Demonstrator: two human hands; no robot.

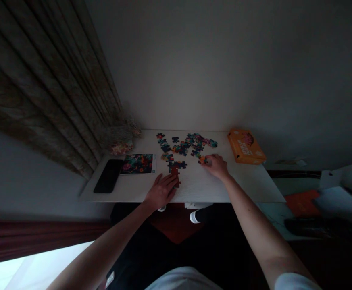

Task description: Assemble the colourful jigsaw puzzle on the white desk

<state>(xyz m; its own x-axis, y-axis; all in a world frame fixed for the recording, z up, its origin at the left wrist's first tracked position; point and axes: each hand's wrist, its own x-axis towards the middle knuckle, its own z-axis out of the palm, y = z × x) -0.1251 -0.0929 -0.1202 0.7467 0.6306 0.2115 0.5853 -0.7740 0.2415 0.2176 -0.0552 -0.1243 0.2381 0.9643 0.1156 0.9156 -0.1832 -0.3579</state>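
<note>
Loose jigsaw pieces lie scattered at the far middle of a white table. A small joined group of pieces sits nearer to me. My left hand rests flat on the table with fingers stretched out, its fingertips touching the joined group's lower end. My right hand is pinched on a small orange puzzle piece just right of the joined group.
A colourful reference picture and a black phone lie on the table's left. An orange puzzle box stands at the far right. Curtains hang to the left. Papers and dark objects sit on a surface at the right.
</note>
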